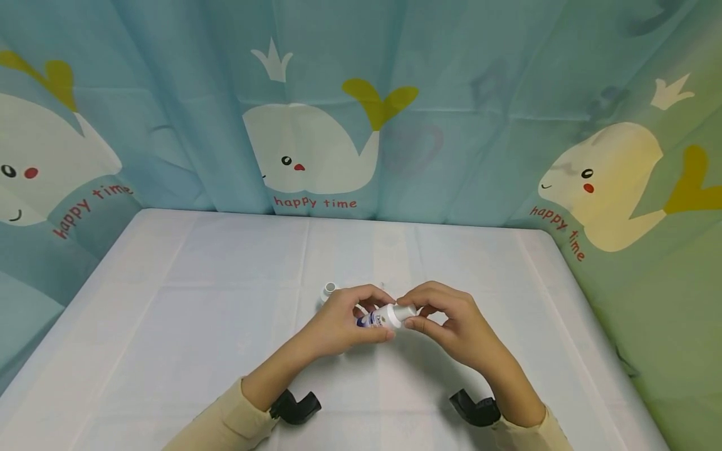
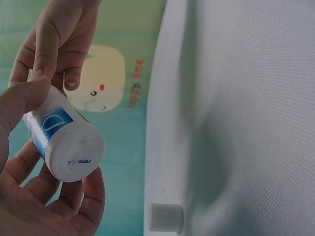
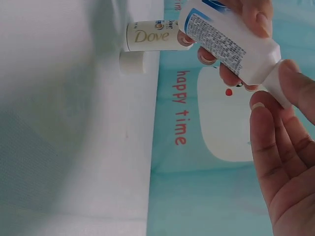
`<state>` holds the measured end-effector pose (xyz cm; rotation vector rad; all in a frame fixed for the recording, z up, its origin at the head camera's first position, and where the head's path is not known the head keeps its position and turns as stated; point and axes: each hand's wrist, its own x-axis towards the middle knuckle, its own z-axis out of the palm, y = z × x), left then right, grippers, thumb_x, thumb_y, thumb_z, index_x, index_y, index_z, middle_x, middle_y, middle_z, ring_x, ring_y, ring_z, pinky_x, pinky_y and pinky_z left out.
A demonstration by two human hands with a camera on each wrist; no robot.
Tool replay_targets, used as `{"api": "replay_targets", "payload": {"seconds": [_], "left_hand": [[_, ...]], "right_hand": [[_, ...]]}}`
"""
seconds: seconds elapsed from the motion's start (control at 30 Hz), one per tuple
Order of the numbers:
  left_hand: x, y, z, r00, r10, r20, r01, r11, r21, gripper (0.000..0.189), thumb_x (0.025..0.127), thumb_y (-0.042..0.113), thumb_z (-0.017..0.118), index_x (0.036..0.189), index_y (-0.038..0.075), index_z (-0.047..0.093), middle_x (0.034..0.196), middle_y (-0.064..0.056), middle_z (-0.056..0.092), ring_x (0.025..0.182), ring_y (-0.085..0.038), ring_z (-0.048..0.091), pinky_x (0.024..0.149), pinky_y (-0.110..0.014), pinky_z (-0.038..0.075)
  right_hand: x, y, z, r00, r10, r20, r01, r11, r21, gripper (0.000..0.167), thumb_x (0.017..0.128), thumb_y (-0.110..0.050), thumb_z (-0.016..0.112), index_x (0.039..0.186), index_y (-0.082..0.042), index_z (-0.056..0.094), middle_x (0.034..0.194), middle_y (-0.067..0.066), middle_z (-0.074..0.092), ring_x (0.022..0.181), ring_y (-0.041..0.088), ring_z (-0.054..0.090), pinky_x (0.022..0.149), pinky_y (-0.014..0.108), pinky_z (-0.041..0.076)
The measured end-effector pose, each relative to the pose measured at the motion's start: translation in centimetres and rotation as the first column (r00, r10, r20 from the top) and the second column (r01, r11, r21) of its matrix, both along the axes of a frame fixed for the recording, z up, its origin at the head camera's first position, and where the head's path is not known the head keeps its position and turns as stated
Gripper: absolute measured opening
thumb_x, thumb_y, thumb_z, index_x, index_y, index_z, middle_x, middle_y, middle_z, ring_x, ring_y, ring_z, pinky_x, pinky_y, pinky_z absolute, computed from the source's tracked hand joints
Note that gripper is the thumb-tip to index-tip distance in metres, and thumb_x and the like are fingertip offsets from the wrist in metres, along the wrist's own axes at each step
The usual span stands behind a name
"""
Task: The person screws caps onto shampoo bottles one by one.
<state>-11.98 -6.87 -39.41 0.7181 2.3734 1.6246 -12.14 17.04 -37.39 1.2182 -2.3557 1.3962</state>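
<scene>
My left hand holds a small white bottle with a blue label, tilted over the table, its fingers and thumb curled round the body. The bottle's base, printed with a number, faces the left wrist camera. My right hand pinches the white cap at the bottle's top between thumb and fingers. Behind my left hand stands a second white bottle, lettered Dove and partly hidden, its round top showing an opening. A loose white cap sits on the table beside that bottle.
A white-covered table stretches beneath both hands. Beyond its far edge hangs a blue-green curtain printed with whales. Black curved mounts stick out at both wrists, by the beige sleeves.
</scene>
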Motion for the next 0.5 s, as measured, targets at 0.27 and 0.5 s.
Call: {"api": "replay_targets", "payload": {"seconds": [0.27,0.5], "left_hand": [[0.12,0.06,0.1,1.0,0.004,0.0,-0.004,1.0,0.007,0.039,0.078,0.025,0.085,0.113,0.023,0.069,0.103,0.015,0.067,0.093,-0.01,0.059,0.077,-0.03,0.053],[0.15,-0.01,0.15,1.0,0.005,0.015,-0.005,1.0,0.006,0.038,0.079,0.026,0.084,0.113,0.023,0.069,0.101,0.015,0.067,0.093,-0.01,0.059,0.076,-0.031,0.053]], "right_hand": [[-0.02,0.04,-0.23,0.998,-0.031,0.047,0.03,0.999,0.015,0.036,0.081,-0.004,0.081,0.113,-0.012,0.07,0.11,0.0,0.069,0.096,0.012,0.066,0.077,0.027,0.058],[-0.01,0.04,-0.23,0.998,0.015,0.056,-0.015,1.0,0.009,0.036,0.085,0.003,0.075,0.117,-0.012,0.07,0.12,0.005,0.068,0.113,0.017,0.063,0.079,0.029,0.059]]}}
